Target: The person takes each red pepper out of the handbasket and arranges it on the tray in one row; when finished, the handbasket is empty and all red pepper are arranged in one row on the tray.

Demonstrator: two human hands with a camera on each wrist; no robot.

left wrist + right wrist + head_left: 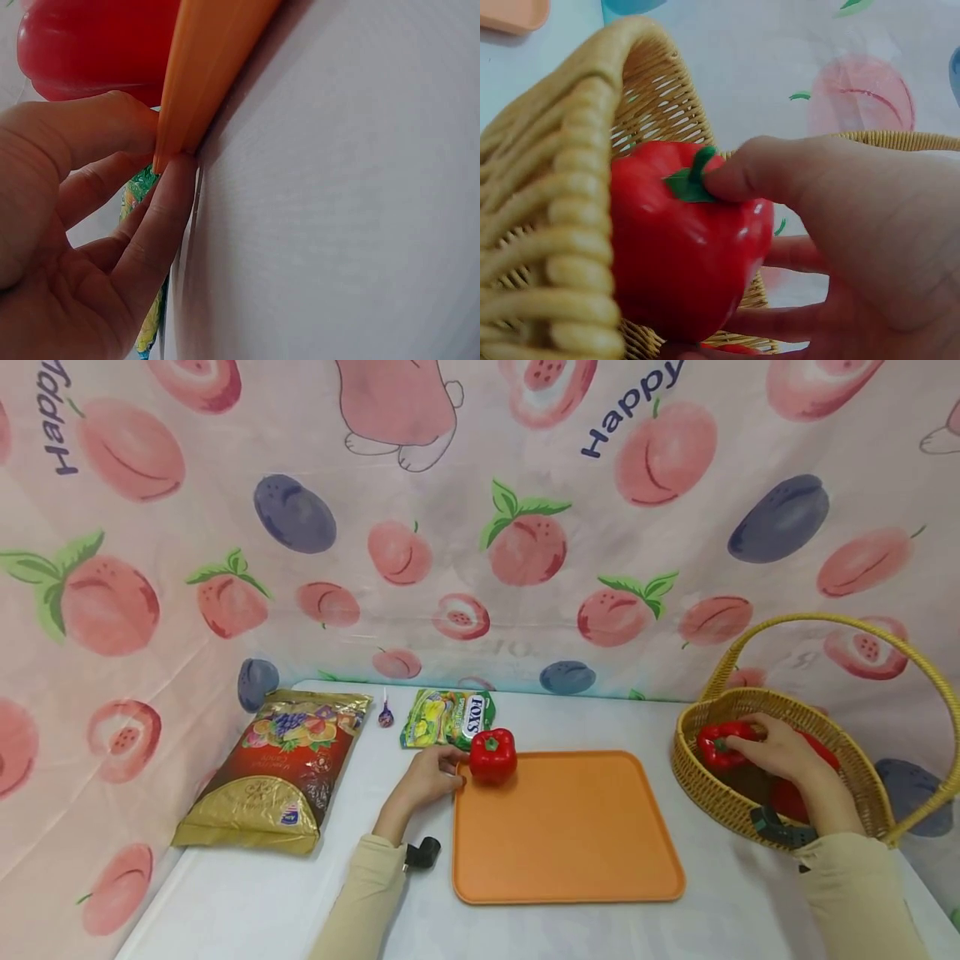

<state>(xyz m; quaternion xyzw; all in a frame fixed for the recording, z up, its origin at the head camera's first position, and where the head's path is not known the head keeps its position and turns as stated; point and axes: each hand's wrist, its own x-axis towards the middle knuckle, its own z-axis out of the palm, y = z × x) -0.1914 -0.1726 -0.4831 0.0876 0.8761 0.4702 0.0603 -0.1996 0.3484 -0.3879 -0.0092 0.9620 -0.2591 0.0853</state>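
Observation:
My right hand (783, 752) is inside the wicker basket (693, 781) and grips a red bell pepper (682, 247). The thumb presses by the green stem while the fingers reach round the side. At the left edge of the orange tray (570, 835), my left hand (429, 781) pinches the rim between thumb and fingers, as the left wrist view shows close up. Another red bell pepper (492, 757) stands upright on the tray's far left corner, just beyond that hand. More red shows deeper in the basket, partly hidden by my right hand.
A large red and gold candy bag (277, 768) lies at the left. Toward the back are a wrapped lollipop (386, 717) and a green FOX'S candy packet (447, 718). The basket's tall handle (847, 620) arches over the right side. A fruit-print cloth hangs behind the white table.

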